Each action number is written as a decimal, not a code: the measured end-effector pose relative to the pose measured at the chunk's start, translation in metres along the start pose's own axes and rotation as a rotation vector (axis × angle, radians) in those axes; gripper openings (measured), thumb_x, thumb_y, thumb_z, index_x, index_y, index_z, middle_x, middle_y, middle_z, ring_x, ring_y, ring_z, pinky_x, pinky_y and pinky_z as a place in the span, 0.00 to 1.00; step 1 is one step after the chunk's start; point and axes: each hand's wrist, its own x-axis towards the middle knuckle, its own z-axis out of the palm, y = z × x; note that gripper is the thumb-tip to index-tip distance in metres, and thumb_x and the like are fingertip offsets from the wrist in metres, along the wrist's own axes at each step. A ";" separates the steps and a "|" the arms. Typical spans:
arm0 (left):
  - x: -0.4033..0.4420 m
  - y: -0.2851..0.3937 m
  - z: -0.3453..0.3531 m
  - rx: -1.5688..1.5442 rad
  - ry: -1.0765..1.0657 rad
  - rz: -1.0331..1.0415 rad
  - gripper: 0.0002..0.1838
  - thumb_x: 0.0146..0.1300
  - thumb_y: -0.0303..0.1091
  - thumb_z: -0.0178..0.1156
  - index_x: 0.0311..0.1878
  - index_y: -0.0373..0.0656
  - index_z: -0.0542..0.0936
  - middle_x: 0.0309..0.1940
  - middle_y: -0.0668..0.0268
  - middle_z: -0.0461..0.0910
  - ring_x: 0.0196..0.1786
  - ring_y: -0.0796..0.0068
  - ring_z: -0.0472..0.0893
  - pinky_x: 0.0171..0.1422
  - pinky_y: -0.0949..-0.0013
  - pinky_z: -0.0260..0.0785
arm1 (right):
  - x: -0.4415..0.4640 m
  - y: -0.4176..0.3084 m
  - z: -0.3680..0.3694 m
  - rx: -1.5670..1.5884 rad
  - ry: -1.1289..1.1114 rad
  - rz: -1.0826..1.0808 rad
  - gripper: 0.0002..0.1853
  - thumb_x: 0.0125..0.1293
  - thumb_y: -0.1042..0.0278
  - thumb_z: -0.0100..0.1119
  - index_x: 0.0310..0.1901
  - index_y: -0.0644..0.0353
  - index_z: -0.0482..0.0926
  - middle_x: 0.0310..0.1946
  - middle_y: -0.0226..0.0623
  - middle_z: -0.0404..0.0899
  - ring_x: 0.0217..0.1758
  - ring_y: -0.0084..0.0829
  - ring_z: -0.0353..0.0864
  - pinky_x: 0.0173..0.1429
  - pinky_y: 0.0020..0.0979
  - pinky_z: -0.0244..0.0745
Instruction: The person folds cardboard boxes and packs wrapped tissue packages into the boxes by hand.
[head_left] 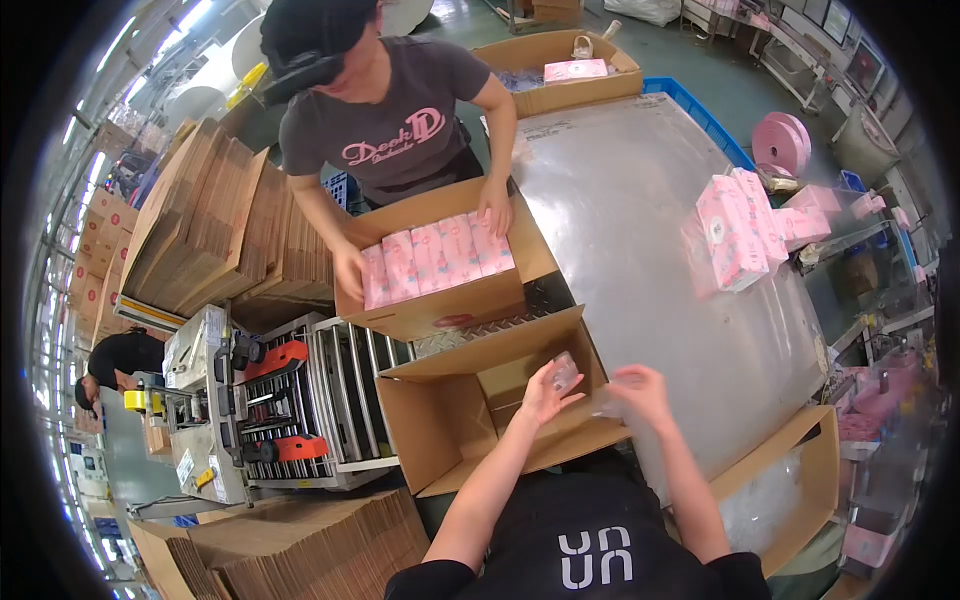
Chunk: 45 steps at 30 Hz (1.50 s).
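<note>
My left hand [546, 396] is over the open cardboard box [440, 425] in front of me, palm up. A small clear plastic piece [566, 372] lies between its thumb and fingers; its exact kind does not show. Just to the right, my right hand [642, 392] has its fingers drawn together above the box's right edge. A blurred, see-through scrap [607, 404] shows below those fingers. Beyond my box, a co-worker's two hands rest on pink tissue packs [437, 257] lined up inside another carton [440, 312].
A metal table [640, 250] on the right bears several pink packs [735, 230]. Left of my box is a roller conveyor [345, 385] with a taping machine [205, 400]. Stacks of flat cardboard [205, 215] stand behind it. An open carton [780, 500] sits at lower right.
</note>
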 end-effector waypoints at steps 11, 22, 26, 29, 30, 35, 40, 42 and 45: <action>0.065 -0.059 -0.021 0.902 0.482 -0.204 0.36 0.75 0.50 0.48 0.79 0.50 0.50 0.77 0.59 0.55 0.77 0.56 0.57 0.76 0.37 0.47 | -0.245 0.161 -0.381 -0.793 1.123 0.268 0.20 0.62 0.66 0.68 0.53 0.65 0.76 0.53 0.51 0.78 0.52 0.47 0.81 0.57 0.42 0.78; 0.070 -0.067 0.026 1.543 0.533 0.631 0.41 0.59 0.33 0.63 0.73 0.36 0.57 0.69 0.45 0.62 0.72 0.46 0.61 0.76 0.54 0.55 | -0.010 0.015 -0.366 -0.854 0.792 0.064 0.21 0.63 0.63 0.64 0.57 0.59 0.78 0.58 0.47 0.78 0.64 0.48 0.74 0.66 0.41 0.70; 0.047 -0.054 0.076 1.662 0.375 0.816 0.32 0.58 0.26 0.61 0.68 0.36 0.66 0.63 0.49 0.68 0.68 0.50 0.65 0.73 0.56 0.58 | 0.159 -0.025 -0.374 -0.731 0.588 -0.518 0.17 0.64 0.63 0.63 0.51 0.61 0.81 0.57 0.47 0.78 0.63 0.49 0.74 0.66 0.42 0.68; 0.047 -0.050 0.096 1.752 0.244 0.878 0.29 0.60 0.27 0.61 0.66 0.40 0.69 0.63 0.51 0.68 0.64 0.52 0.71 0.67 0.59 0.67 | 0.276 -0.040 -0.402 -0.804 0.589 -0.696 0.16 0.64 0.61 0.63 0.50 0.58 0.82 0.58 0.46 0.78 0.66 0.50 0.72 0.68 0.44 0.66; 0.048 -0.047 0.111 1.796 0.201 0.871 0.28 0.61 0.27 0.60 0.66 0.41 0.70 0.64 0.52 0.68 0.62 0.53 0.73 0.64 0.60 0.69 | 0.308 -0.050 -0.412 -0.860 0.555 -0.641 0.17 0.65 0.58 0.62 0.52 0.58 0.81 0.59 0.45 0.77 0.68 0.49 0.69 0.70 0.48 0.63; 0.100 -0.025 0.184 1.903 -0.040 0.982 0.31 0.59 0.24 0.58 0.68 0.45 0.68 0.65 0.52 0.67 0.61 0.54 0.75 0.60 0.62 0.73 | 0.375 -0.076 -0.426 -1.207 0.451 -0.401 0.27 0.65 0.47 0.58 0.58 0.58 0.76 0.67 0.41 0.70 0.78 0.44 0.56 0.74 0.65 0.48; 0.193 0.029 0.265 2.029 -0.169 0.954 0.37 0.57 0.24 0.58 0.73 0.45 0.62 0.69 0.49 0.63 0.69 0.46 0.66 0.73 0.53 0.60 | 0.347 -0.054 -0.406 -1.142 0.390 -0.388 0.28 0.62 0.48 0.61 0.58 0.58 0.75 0.65 0.44 0.70 0.77 0.47 0.56 0.76 0.62 0.45; 0.232 0.052 0.283 2.171 -0.276 1.140 0.40 0.55 0.25 0.59 0.74 0.48 0.61 0.72 0.50 0.59 0.72 0.47 0.63 0.74 0.46 0.57 | 0.296 -0.044 -0.391 -1.213 0.298 -0.444 0.28 0.60 0.50 0.63 0.57 0.60 0.75 0.64 0.46 0.71 0.75 0.50 0.58 0.76 0.62 0.44; 0.266 0.062 0.310 2.576 -0.314 1.125 0.43 0.48 0.29 0.65 0.72 0.49 0.64 0.75 0.57 0.58 0.78 0.55 0.54 0.76 0.36 0.49 | 0.198 -0.020 -0.359 -1.174 0.216 -0.529 0.26 0.56 0.51 0.66 0.52 0.60 0.78 0.60 0.46 0.74 0.71 0.50 0.63 0.77 0.59 0.44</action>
